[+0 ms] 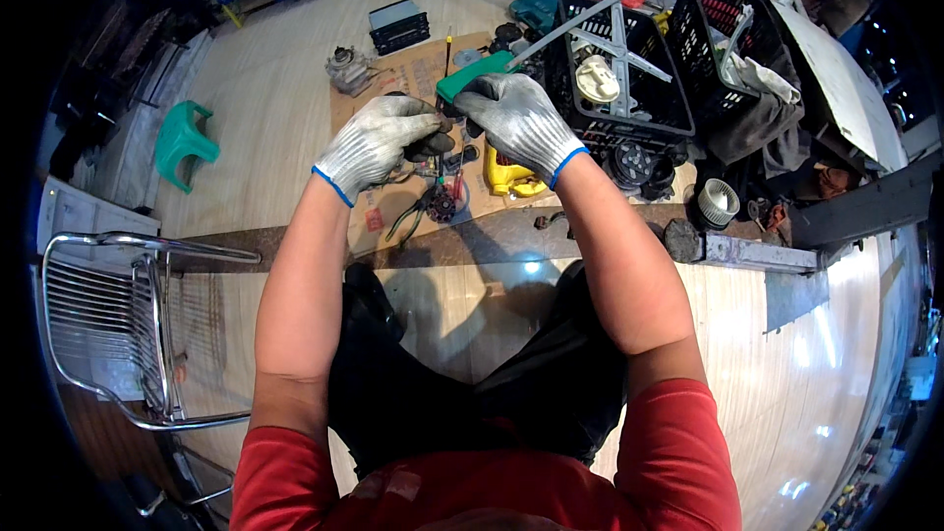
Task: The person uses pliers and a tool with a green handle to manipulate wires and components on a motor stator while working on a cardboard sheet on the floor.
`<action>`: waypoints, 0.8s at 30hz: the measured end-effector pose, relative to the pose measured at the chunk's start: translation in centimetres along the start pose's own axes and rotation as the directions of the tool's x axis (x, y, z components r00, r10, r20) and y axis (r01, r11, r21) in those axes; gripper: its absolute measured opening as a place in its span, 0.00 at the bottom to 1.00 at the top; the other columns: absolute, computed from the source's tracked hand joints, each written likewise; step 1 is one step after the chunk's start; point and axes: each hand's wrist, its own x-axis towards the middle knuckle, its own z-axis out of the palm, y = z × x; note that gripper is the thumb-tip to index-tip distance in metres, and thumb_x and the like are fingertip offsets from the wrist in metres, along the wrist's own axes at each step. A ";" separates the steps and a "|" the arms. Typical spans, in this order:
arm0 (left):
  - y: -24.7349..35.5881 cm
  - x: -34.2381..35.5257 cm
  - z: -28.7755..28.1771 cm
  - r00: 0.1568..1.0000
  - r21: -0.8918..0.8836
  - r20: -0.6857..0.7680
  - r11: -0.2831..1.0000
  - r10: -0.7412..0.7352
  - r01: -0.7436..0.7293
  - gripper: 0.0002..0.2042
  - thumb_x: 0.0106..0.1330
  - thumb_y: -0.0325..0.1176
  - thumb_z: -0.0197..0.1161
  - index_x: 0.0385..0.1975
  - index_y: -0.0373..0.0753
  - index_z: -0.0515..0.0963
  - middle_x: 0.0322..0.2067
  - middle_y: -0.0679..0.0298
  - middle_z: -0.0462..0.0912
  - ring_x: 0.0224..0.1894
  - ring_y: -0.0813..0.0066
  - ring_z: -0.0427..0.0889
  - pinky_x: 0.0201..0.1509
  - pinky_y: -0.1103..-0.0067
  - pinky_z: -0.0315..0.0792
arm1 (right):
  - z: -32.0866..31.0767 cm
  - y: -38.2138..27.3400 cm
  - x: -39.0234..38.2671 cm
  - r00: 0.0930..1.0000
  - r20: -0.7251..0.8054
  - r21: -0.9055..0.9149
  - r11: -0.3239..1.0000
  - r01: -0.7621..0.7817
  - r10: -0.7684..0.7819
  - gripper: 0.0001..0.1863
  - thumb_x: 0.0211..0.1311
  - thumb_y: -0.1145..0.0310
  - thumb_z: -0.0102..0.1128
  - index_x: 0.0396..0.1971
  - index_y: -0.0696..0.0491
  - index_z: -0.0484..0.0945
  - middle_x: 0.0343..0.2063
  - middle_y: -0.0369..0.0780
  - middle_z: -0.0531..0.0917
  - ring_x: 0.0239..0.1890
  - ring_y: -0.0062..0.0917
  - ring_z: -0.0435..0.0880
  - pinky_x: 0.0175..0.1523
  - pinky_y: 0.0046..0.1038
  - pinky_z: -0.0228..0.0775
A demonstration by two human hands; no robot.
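Both hands wear white knit gloves with dark palms and blue cuffs, and they meet fingertip to fingertip over a flattened cardboard sheet (344, 118). My left hand (379, 141) has its fingers curled in a pinch. Close beside it, my right hand (519, 120) is closed too, thumb and fingers pressed together. Whatever small thing they hold is too dark to make out. Just beyond my right hand lies a green case (477, 74). Below the hands are a yellow bottle (506, 175), green-handled pliers (408, 216) and a round dark metal part (442, 205).
At the right stand black plastic crates (629, 123) full of parts, with a white blower wheel (719, 202) nearer me. A metal part (348, 71) and a black box (398, 27) sit farther off. On the left are a green stool (185, 145) and a chrome chair (147, 334).
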 end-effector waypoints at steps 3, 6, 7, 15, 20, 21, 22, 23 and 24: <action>-2.2 0.6 -1.2 0.968 0.209 -0.072 0.952 0.241 -0.222 0.14 0.71 0.34 0.58 0.47 0.29 0.80 0.41 0.53 0.86 0.40 0.66 0.86 0.46 0.75 0.79 | -0.1 -1.7 0.0 0.999 -0.037 0.033 0.999 -0.023 0.024 0.14 0.62 0.64 0.53 0.35 0.55 0.85 0.35 0.50 0.85 0.40 0.47 0.83 0.45 0.42 0.73; -0.4 0.4 0.3 0.969 0.025 -0.189 0.987 0.162 -0.160 0.16 0.72 0.33 0.57 0.50 0.25 0.77 0.40 0.54 0.85 0.40 0.70 0.85 0.45 0.77 0.80 | -0.1 -1.9 -0.5 0.997 -0.062 0.072 0.997 -0.030 0.034 0.15 0.63 0.61 0.54 0.35 0.57 0.85 0.36 0.52 0.85 0.41 0.48 0.83 0.46 0.42 0.73; -0.1 0.5 0.7 0.965 -0.108 -0.241 0.986 0.100 -0.129 0.15 0.73 0.33 0.56 0.50 0.25 0.77 0.42 0.53 0.85 0.41 0.70 0.85 0.47 0.76 0.79 | 0.0 -2.3 -0.7 0.996 -0.068 0.106 0.993 -0.053 0.060 0.16 0.63 0.61 0.54 0.36 0.57 0.84 0.36 0.52 0.85 0.41 0.48 0.83 0.47 0.41 0.73; -1.4 1.5 0.6 0.974 -0.751 -0.202 0.623 0.101 -0.220 0.13 0.76 0.31 0.51 0.53 0.30 0.73 0.45 0.51 0.83 0.44 0.63 0.84 0.51 0.69 0.79 | 2.9 -3.0 -0.9 0.989 -0.052 0.263 0.957 -0.120 0.139 0.17 0.65 0.62 0.59 0.46 0.59 0.82 0.39 0.51 0.86 0.40 0.39 0.85 0.48 0.34 0.73; -0.4 1.3 1.4 0.961 -0.854 -0.251 0.441 0.119 -0.278 0.13 0.77 0.32 0.50 0.51 0.31 0.74 0.44 0.52 0.83 0.46 0.59 0.84 0.52 0.67 0.80 | 3.6 -2.3 -1.1 0.996 -0.056 0.198 0.978 -0.059 0.071 0.17 0.66 0.61 0.58 0.45 0.59 0.82 0.37 0.53 0.85 0.38 0.42 0.84 0.45 0.35 0.73; -0.4 1.3 1.4 0.959 -0.872 -0.245 0.400 0.140 -0.281 0.12 0.77 0.32 0.50 0.51 0.31 0.74 0.44 0.52 0.83 0.46 0.58 0.84 0.52 0.67 0.80 | 3.9 -2.1 -1.1 0.996 -0.061 0.210 0.976 -0.050 0.064 0.17 0.66 0.61 0.57 0.44 0.59 0.82 0.37 0.53 0.85 0.38 0.43 0.84 0.45 0.35 0.73; -0.4 1.2 1.3 0.957 -0.871 -0.250 0.397 0.149 -0.290 0.12 0.77 0.32 0.50 0.51 0.31 0.74 0.44 0.52 0.83 0.46 0.58 0.84 0.52 0.67 0.80 | 4.0 -2.2 -1.0 0.996 -0.065 0.223 0.974 -0.040 0.056 0.17 0.66 0.61 0.57 0.44 0.59 0.82 0.36 0.53 0.85 0.38 0.43 0.84 0.44 0.35 0.73; -0.4 1.0 1.4 0.954 -0.869 -0.255 0.394 0.158 -0.298 0.12 0.77 0.32 0.50 0.51 0.31 0.74 0.43 0.52 0.83 0.46 0.58 0.84 0.51 0.66 0.80 | 4.0 -2.3 -1.1 0.996 -0.060 0.225 0.973 -0.048 0.063 0.17 0.66 0.61 0.57 0.44 0.59 0.82 0.36 0.53 0.85 0.38 0.43 0.84 0.44 0.36 0.73; -0.4 1.0 1.4 0.951 -0.868 -0.260 0.391 0.168 -0.306 0.12 0.77 0.32 0.49 0.50 0.31 0.74 0.43 0.52 0.83 0.45 0.57 0.84 0.51 0.66 0.80 | 4.0 -2.4 -1.1 0.996 -0.056 0.226 0.972 -0.057 0.072 0.17 0.66 0.61 0.57 0.44 0.59 0.82 0.36 0.53 0.85 0.38 0.43 0.84 0.44 0.36 0.73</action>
